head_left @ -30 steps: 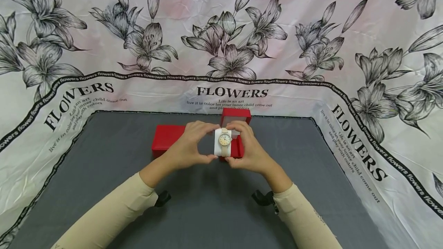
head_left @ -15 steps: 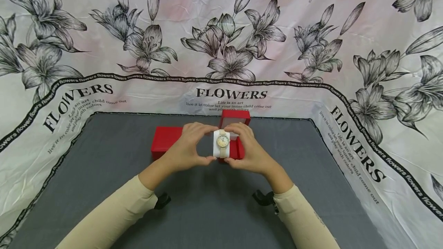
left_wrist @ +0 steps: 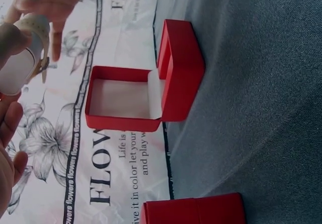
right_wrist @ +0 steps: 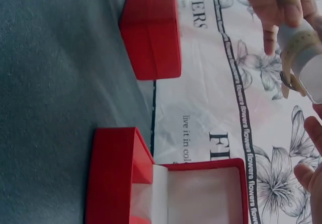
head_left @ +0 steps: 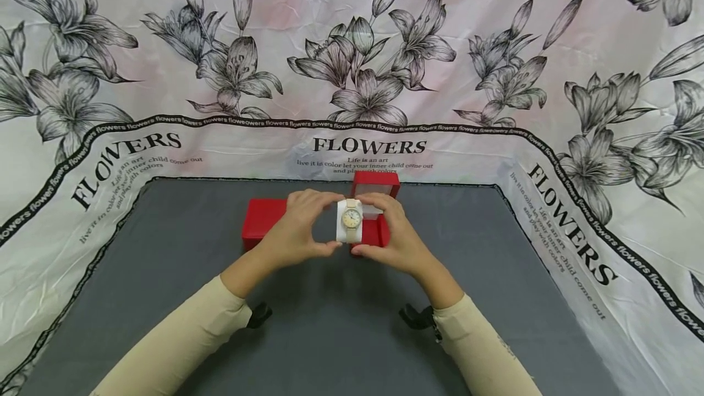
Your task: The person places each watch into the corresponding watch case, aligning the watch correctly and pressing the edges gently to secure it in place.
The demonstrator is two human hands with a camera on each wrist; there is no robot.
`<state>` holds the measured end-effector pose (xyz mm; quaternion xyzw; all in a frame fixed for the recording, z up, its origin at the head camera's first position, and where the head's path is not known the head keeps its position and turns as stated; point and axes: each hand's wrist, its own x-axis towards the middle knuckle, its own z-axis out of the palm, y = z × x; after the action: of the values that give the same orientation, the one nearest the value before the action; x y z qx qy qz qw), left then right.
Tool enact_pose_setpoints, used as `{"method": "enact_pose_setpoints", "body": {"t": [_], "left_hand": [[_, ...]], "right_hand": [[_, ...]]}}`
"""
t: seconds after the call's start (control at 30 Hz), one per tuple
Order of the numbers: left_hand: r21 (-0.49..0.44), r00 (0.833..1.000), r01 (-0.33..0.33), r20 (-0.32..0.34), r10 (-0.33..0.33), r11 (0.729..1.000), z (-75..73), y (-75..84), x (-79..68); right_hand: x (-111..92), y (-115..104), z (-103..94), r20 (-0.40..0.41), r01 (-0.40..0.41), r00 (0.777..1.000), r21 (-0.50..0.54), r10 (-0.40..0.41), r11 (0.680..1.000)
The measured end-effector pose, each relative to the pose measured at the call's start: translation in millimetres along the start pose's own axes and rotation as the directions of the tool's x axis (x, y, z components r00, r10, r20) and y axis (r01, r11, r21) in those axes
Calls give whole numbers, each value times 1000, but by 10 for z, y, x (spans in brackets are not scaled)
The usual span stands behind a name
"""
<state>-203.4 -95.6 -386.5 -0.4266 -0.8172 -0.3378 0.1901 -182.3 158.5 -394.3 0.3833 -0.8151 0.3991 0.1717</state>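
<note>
A wristwatch (head_left: 351, 218) with a pale round dial and beige strap is wrapped around a white cushion (head_left: 341, 234). Both hands hold it up, dial facing the head camera. My left hand (head_left: 297, 228) pinches its left side, fingers at the top and thumb at the bottom. On the other side, my right hand (head_left: 400, 238) pinches it the same way. The right wrist view shows the strap's buckle (right_wrist: 287, 79) behind the cushion. Behind the hands stands a red box (head_left: 373, 232) with its lid (head_left: 376, 181) raised; the right hand partly covers it in the head view.
A second red box (head_left: 263, 219), closed, sits to the left, partly behind the left hand. Grey cloth (head_left: 335, 335) covers the table. A white floral sheet (head_left: 242, 148) borders the table's back and sides. Black wrist straps (head_left: 258, 315) show at both sleeves.
The watch on its cushion has shifted slightly left and up, still between both hands. The two red boxes have stayed in place.
</note>
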Motion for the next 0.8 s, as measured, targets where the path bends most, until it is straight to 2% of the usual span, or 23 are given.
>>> {"method": "enact_pose_setpoints", "body": {"t": [0.13,0.47,0.6,0.8], "left_hand": [[30,1000,10,-20,-9,1000,13,-16,-17],[136,999,-26,-39,32,990,35,-26,11],[180,998,-27,-52,37,983,22,-21,16],[175,999,-11,-47,20,984,12,-37,29]], "right_hand": [[19,-47,25,-19,-19,1000,53,20,998],[104,-129,96,-122,-100,988,-4,99,995],[116,-136,111,-126,-111,985,31,114,993],[101,-123,136,-102,-127,985,92,137,988]]}}
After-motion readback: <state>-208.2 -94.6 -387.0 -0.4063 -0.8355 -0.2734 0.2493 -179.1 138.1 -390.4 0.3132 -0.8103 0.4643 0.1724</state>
